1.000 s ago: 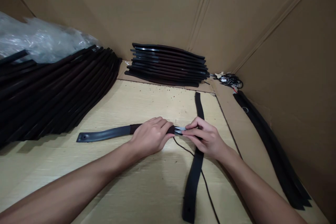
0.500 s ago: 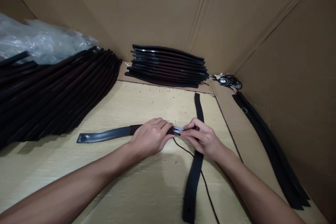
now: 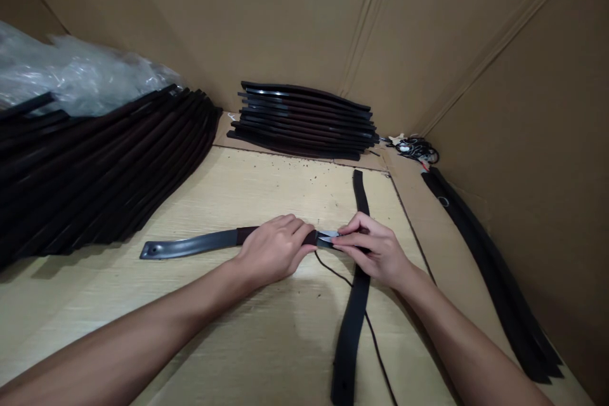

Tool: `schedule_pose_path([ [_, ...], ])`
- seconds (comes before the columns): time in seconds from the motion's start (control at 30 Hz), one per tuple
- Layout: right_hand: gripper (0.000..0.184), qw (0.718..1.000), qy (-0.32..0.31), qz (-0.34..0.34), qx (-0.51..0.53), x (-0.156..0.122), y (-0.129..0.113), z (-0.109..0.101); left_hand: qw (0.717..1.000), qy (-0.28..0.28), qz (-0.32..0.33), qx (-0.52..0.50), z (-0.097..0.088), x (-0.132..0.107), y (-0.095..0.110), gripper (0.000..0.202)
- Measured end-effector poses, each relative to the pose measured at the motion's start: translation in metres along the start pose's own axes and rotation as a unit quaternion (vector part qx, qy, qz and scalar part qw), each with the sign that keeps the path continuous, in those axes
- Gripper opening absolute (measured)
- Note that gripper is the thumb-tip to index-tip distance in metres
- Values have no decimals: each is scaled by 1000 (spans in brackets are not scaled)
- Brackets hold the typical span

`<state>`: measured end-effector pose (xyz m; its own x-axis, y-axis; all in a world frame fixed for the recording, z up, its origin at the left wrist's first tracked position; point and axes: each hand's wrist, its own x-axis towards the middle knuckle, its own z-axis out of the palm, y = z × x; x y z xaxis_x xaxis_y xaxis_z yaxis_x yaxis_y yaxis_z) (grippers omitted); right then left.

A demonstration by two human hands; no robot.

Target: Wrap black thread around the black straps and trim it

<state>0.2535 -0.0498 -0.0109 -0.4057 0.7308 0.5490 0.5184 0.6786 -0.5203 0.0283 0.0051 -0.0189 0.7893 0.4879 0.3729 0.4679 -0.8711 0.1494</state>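
My left hand (image 3: 273,247) is closed over the middle of a curved black strip (image 3: 190,243), which has a dark brown wrapped section and a hole at its left end. Small thread snips (image 3: 327,236) with two pale, slightly parted blades are pinched in my right hand (image 3: 373,244). Their tips are close to the right edge of the brown wrap, by my left fingertips. From under the left hand a thin black cord (image 3: 333,270) trails down to the right. A second black strip (image 3: 349,336) lies crosswise beneath my right hand.
A big fan of dark strips (image 3: 109,177) lies left, with clear plastic wrap (image 3: 90,76) behind it. Another stack (image 3: 304,120) rests against the cardboard wall (image 3: 285,19). More strips (image 3: 490,273) and tangled cord (image 3: 413,148) are on the right. Dark crumbs dot the tabletop (image 3: 247,184).
My right hand and the snips have shifted slightly to the right, away from the left fingers. My left hand keeps its hold on the strip.
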Motion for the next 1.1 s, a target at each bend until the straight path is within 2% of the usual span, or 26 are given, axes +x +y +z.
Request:
schedule_pose_path([
  [0.33,15,1000,-27,-4,-4,-1,0,2,1000,8,1,2,0,0,0,28],
  [1.1,11,999,-1,-24,-23,5,-4,15,998,48,27,18,3,-1,0,29],
])
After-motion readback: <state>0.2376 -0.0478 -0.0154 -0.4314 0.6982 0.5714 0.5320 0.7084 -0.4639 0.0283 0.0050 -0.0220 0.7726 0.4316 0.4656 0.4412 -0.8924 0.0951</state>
